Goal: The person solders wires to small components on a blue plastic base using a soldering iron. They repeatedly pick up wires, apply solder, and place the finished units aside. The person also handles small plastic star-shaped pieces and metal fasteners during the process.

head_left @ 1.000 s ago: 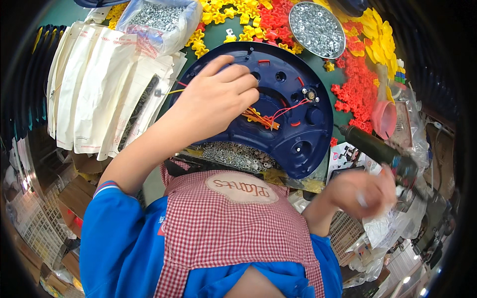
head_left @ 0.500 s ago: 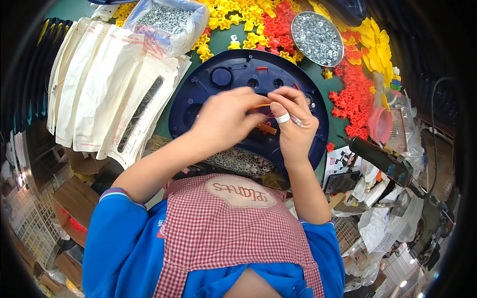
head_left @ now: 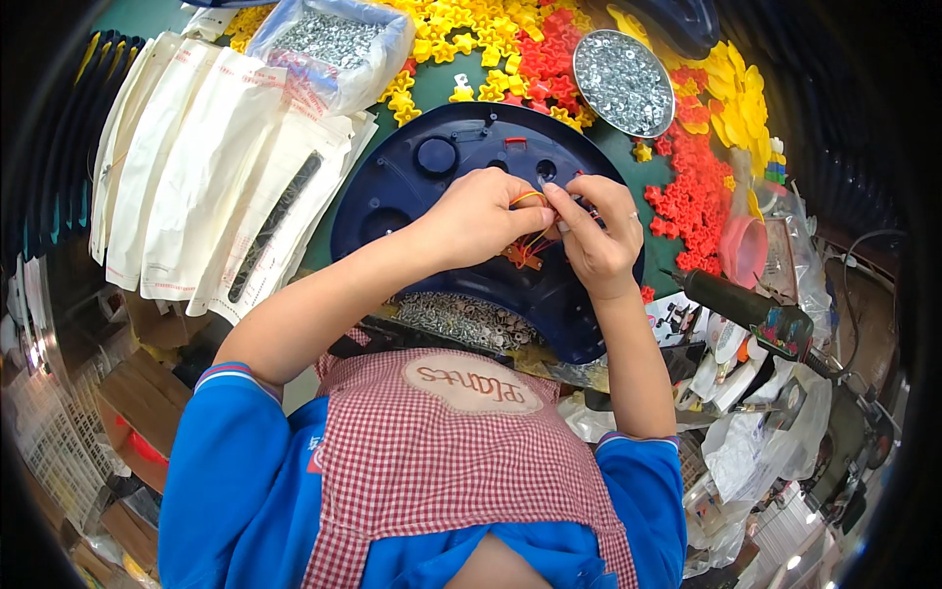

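Observation:
A dark blue plastic shell (head_left: 471, 285), curved like a kidney, lies hollow side up in front of me. Over its middle, my left hand (head_left: 473, 218) pinches thin yellow and red wires (head_left: 531, 196) between thumb and fingers. My right hand (head_left: 601, 240) meets it from the right, its fingertips pinched at the same wires. What exactly sits between the right fingertips is partly hidden. Below the hands, a small brown circuit board (head_left: 523, 258) rests in the shell, with wires running up from it.
Left are white paper envelopes (head_left: 186, 177); behind stands a lined box of screws (head_left: 329, 41). Yellow star pieces (head_left: 446, 44), red pieces (head_left: 687, 211) and a round metal dish of small metal parts (head_left: 624, 83) lie beyond. A dark power screwdriver (head_left: 751, 312) is at right; loose screws (head_left: 461, 319) lie nearest me.
My right hand has rolled over, its banded thumb no longer facing up, and its fingertips have come down to the wires. More of the wires shows between the hands.

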Demonstrator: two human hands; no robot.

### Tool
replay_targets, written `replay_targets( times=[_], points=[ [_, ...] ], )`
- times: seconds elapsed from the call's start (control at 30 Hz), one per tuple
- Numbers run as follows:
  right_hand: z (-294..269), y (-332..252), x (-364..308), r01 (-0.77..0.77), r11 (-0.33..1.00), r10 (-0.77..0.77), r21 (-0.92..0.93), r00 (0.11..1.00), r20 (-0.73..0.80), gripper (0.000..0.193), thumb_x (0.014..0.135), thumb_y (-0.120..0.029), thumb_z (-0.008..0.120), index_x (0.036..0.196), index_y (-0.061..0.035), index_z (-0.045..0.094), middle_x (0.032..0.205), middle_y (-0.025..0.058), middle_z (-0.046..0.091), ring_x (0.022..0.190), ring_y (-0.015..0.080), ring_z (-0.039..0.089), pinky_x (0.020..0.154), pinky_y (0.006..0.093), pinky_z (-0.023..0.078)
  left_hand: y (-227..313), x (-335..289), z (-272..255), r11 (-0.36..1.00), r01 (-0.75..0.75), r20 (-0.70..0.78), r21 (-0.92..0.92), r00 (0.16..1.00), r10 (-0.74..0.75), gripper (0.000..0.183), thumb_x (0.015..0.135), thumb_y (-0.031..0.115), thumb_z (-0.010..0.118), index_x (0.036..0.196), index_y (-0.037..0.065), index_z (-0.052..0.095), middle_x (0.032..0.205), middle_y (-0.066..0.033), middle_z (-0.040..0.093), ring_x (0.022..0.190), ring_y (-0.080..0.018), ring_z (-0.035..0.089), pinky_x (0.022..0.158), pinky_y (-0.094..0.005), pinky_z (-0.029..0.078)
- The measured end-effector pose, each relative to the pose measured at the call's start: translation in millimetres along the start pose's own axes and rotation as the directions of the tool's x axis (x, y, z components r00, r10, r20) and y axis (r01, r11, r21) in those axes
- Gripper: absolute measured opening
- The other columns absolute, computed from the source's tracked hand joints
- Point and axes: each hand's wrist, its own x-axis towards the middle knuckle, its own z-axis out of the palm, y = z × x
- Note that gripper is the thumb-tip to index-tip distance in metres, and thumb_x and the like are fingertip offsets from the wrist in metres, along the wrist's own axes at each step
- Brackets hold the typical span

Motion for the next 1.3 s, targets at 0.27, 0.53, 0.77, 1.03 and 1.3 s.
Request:
replay_targets(
  times=[0.27, 0.53, 0.77, 1.03, 1.3],
  points=[
    [10.8, -13.2, 9.4, -0.629, 0.644, 0.528, 0.436, 0.777, 0.343, 0.017, 0.076, 0.006, 0.068, 0.092, 0.0006, 0.073, 0.092, 0.0108, 0.069, 0.082, 0.0207, 0.068, 0.071, 0.0293, 0.053, -3.4, -7.1, -18.4, 0.367, -0.243, -0.070, 0.898, 0.744, 0.665, 0.024, 0.070, 0.018, 0.076, 0.092, 0.010, 0.073, 0.086, -0.0006, 0.065, 0.081, -0.0198, 0.059, 0.081, -0.0342, 0.043],
    [27.9, -4.9, 24.5, -0.293, 0.949, 0.239, 0.117, 0.909, 0.341, 0.012, 0.077, -0.001, 0.068, 0.089, -0.0029, 0.067, 0.090, 0.0088, 0.062, 0.086, 0.0281, 0.064, 0.075, 0.0370, 0.052, -14.5, -10.9, -16.9, 0.434, 0.135, -0.378, 0.891, 0.749, 0.544, 0.077, 0.064, 0.030, 0.084, 0.134, 0.021, 0.053, 0.142, -0.0118, 0.045, 0.131, -0.0302, 0.042, 0.104, -0.0476, 0.031],
    [27.3, -2.7, 37.6, -0.173, 0.983, 0.137, 0.060, 0.910, 0.391, 0.018, 0.074, 0.006, 0.062, 0.090, -0.0015, 0.064, 0.092, 0.0103, 0.060, 0.090, 0.0299, 0.062, 0.079, 0.0392, 0.051, -19.9, -8.8, -17.4, 0.467, 0.090, -0.379, 0.879, 0.726, 0.574, 0.076, 0.063, 0.027, 0.083, 0.133, 0.021, 0.054, 0.139, -0.0113, 0.048, 0.128, -0.0299, 0.044, 0.100, -0.0466, 0.033],
    [28.1, 0.2, 43.3, -0.110, 0.993, 0.084, 0.037, 0.900, 0.428, 0.021, 0.072, 0.008, 0.063, 0.091, -0.0006, 0.062, 0.092, 0.0112, 0.059, 0.090, 0.0311, 0.061, 0.080, 0.0401, 0.051, -19.2, -7.3, -18.5, 0.478, 0.091, -0.388, 0.874, 0.722, 0.573, 0.075, 0.061, 0.027, 0.084, 0.130, 0.022, 0.055, 0.136, -0.0099, 0.049, 0.127, -0.0299, 0.045, 0.099, -0.0470, 0.034],
    [25.6, 5.5, 45.3, -0.006, 1.000, 0.008, -0.005, 0.880, 0.475, 0.014, 0.076, -0.001, 0.062, 0.090, -0.0034, 0.063, 0.093, 0.0083, 0.058, 0.089, 0.0264, 0.061, 0.076, 0.0357, 0.053, -19.3, -7.2, -19.0, 0.479, 0.088, -0.383, 0.873, 0.732, 0.564, 0.076, 0.061, 0.026, 0.084, 0.130, 0.022, 0.056, 0.136, -0.0092, 0.049, 0.126, -0.0297, 0.045, 0.100, -0.0469, 0.034]
  ],
)
